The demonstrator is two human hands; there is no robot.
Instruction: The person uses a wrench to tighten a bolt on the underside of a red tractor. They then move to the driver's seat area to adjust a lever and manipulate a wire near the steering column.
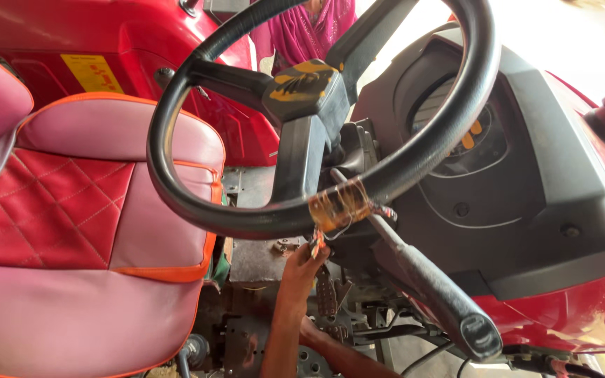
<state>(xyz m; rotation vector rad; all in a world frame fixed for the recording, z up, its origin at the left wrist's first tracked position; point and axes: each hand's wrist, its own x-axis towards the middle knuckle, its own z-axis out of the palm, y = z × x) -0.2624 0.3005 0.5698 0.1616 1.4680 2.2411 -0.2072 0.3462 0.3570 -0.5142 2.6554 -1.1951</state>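
tractor floor plate (pixel 257 259), grey metal | on it: ridged pedal (pixel 326 294), small bolts (pixel 285 245)

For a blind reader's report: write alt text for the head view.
A bare hand reaches up from below a tractor's black steering wheel, fingers at the frayed threads hanging from a tape-wrapped patch on the rim. A pink and red quilted seat is at left, the dark dashboard and a black lever at right.

We see a padded pink and red seat (pixel 71 231) with orange piping, red bodywork (pixel 50 42) behind it, and bright daylight on pale ground (pixel 568 35) beyond.
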